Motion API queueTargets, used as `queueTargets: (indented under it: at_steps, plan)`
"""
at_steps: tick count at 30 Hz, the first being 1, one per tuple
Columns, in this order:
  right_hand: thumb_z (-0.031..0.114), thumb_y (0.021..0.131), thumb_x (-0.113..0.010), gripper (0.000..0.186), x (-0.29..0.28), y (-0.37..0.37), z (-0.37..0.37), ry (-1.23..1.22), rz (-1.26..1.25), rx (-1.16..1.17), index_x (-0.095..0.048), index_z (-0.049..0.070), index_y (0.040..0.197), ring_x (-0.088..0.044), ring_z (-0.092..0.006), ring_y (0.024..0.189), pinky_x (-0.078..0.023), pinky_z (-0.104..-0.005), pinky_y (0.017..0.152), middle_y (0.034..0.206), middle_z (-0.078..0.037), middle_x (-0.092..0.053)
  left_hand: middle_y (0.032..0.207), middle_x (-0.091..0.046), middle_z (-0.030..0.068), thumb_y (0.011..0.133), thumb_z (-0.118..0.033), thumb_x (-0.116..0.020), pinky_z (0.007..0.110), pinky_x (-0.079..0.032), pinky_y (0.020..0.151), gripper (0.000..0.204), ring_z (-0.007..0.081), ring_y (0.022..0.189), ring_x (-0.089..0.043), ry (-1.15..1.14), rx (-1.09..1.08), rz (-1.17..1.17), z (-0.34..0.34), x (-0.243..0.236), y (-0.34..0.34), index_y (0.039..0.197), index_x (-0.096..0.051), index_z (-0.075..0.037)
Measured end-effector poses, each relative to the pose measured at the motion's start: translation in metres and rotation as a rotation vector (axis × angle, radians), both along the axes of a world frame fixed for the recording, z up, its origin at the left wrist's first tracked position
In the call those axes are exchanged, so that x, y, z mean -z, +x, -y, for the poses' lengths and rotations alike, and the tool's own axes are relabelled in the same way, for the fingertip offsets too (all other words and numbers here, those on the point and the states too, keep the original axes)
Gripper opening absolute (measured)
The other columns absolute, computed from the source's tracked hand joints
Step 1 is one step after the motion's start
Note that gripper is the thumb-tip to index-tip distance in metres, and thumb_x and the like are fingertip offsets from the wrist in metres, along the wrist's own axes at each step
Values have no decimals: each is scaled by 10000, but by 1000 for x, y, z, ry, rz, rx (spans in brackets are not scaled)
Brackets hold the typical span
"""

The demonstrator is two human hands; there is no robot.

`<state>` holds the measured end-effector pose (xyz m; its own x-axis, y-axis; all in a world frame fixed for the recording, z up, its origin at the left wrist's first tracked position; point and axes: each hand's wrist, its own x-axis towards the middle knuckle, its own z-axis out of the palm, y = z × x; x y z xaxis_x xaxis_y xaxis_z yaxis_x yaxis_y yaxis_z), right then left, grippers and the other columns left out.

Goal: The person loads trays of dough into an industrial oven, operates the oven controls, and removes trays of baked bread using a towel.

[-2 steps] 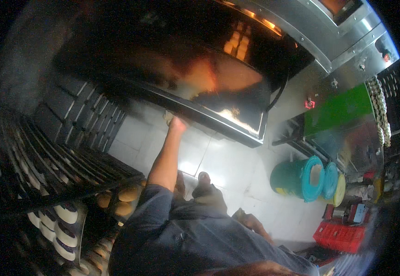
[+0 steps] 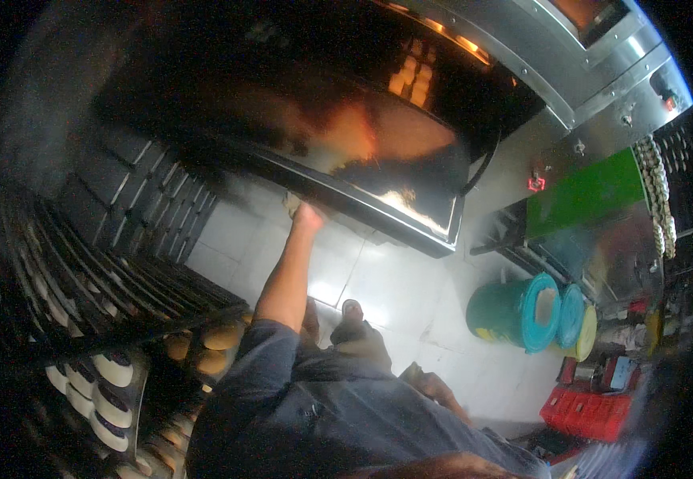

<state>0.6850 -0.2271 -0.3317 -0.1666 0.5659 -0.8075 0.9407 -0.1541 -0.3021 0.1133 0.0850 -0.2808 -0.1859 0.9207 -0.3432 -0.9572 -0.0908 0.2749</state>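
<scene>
My left arm reaches out to the front edge of a dark oven door (image 2: 338,191), which hangs lowered. My left hand (image 2: 306,214) is up against the underside of that edge, with a pale cloth (image 2: 290,203) bunched in it. The door hides most of its fingers. Beyond the door, pale rolls (image 2: 412,80) lie in rows in the orange glow of the oven. My right hand (image 2: 436,389) is low by my side, beside the dark clothing; its fingers are too unclear to read.
On my left, a dark rack (image 2: 123,327) carries trays with pale, dark-topped loaves (image 2: 113,411) and browned buns (image 2: 219,337). A teal-lidded bin (image 2: 534,311) and red crates (image 2: 586,413) are at the right. Overhead, a steel hood (image 2: 538,72) juts out. White tiles (image 2: 394,279) cover the floor.
</scene>
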Motion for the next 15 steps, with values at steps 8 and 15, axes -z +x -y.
queueTargets:
  at_steps: [8,15]
  plan:
    - [436,833,-706,491,-40,-17,-24,248,-268,380,-681,-51,893,-637,-241,767,-503,-412,725,804,-179,-690,1253,-614,60,960,-446,-485,467,-474,981,437,271,1113,-583,-41,-39,24,5,-34,5,1215,-605,-112]
    - [105,900,-595,263,-305,-186,-169,1129,-357,417,-574,-4,1139,-636,-218,822,-502,-332,757,945,-147,-671,1244,-617,60,960,-439,-493,458,-474,994,446,269,1121,-582,8,-42,121,10,-29,-4,1229,-589,-97]
